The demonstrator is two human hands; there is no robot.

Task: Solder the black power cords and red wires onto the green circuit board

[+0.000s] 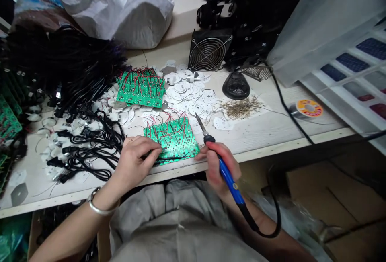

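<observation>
A blue-handled soldering iron (230, 181) is gripped in my right hand (223, 165), its metal tip pointing up and away, above the bench to the right of a green circuit board (171, 135). Red and black wires rise from that board, which lies flat near the front edge. My left hand (137, 155) is closed at the board's left side, thumb and forefinger together. From under those fingers a thin black cable (173, 158) runs along the board's lower edge; its end is hard to make out. Fingers of my right hand come close to the board's lower right corner.
Behind lies a stack of wired green boards (141, 89) among white discs (188, 93). Coiled black cables (93, 149) lie left. To the right are a small fan (208, 51), an iron stand (237, 85), a solder spool (307, 109) and a plastic drawer unit (340, 41).
</observation>
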